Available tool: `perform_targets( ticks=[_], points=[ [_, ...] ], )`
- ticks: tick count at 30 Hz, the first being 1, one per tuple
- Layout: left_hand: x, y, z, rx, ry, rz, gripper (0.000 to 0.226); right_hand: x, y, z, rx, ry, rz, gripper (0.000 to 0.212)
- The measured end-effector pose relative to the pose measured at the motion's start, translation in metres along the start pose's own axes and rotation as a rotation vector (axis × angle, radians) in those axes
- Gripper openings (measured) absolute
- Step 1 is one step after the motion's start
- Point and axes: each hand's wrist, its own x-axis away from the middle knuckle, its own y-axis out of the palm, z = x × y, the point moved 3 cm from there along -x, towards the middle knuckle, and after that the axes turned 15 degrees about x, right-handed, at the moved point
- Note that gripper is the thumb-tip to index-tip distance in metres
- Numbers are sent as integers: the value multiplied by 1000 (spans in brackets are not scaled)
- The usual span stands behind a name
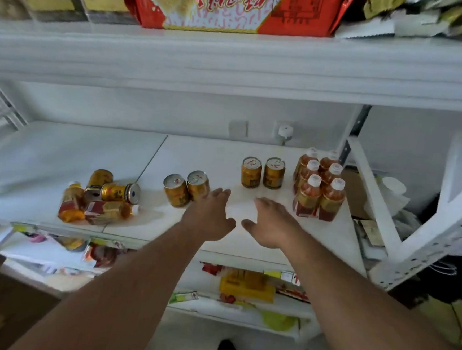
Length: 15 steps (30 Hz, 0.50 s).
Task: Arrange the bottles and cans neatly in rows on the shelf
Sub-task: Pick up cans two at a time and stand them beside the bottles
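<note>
- Left of centre on the shelf [61, 145], a jumbled heap [99, 197]: one can [120, 192] lies sideways, long axis left-right, base toward frame right.
- Left hand [210, 217], spread and empty, nears the tilted can pair [186, 189].
- Right hand [271, 223], open and empty, hovers mid-shelf.
- Upright cans [263, 173] and six bottles [319, 184] stand in rows at right.
- Next, probably: grip the tilted pair, line them up.

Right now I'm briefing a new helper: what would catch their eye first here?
Six white-capped amber bottles stand in neat rows at the white shelf's right end. At its left lies a jumbled heap of gold cans and bottles. Two bare hands, left hand and right hand, reach in empty between them.
</note>
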Motion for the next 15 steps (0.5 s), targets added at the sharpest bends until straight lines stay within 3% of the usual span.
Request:
perform_targets(
  ticks=[15],
  points=[
    [112, -20, -62, 41, -32, 42, 83, 71, 20, -82, -89, 14, 16, 80]
  ],
)
